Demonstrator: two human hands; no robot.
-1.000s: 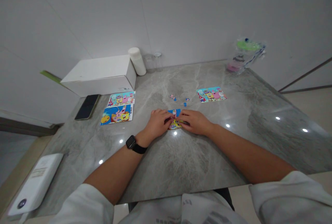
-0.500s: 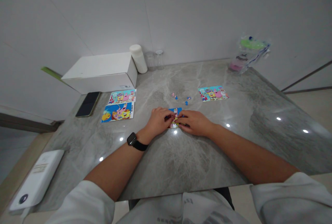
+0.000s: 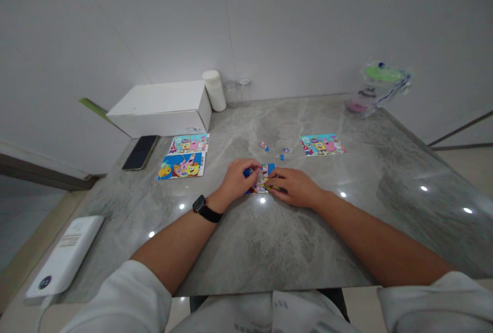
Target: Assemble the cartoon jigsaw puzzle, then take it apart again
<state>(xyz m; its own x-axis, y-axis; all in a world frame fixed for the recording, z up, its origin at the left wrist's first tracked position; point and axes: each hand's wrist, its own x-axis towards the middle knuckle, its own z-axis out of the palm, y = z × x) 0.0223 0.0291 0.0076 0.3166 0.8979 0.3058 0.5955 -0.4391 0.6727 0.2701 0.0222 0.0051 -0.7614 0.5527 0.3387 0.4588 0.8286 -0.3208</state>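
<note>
A small, colourful cartoon jigsaw puzzle (image 3: 262,179) lies flat on the table between my hands, its sides partly covered by my fingers. My left hand (image 3: 242,178), with a black watch on the wrist, curls over the left side of the puzzle, thumb and forefinger bent onto it. From the right, my right hand (image 3: 290,185) presses its bent fingertips on the puzzle's right part. Whether either hand also pinches a single piece is too small to tell. Just beyond lie several loose puzzle pieces (image 3: 282,157), blue and pinkish, in two little groups.
A cartoon picture card (image 3: 323,145) lies right of the pieces; two more cards (image 3: 181,166) lie left, beside a phone (image 3: 140,152). Behind stand a white box (image 3: 162,109), a white bottle (image 3: 214,91) and two glasses (image 3: 244,92). A bagged cup (image 3: 375,89) and a power bank (image 3: 65,256) flank them.
My left thumb and fingers have opened slightly, showing more of the puzzle's left side. My right hand stays at its right side. The whole view has shifted a little.
</note>
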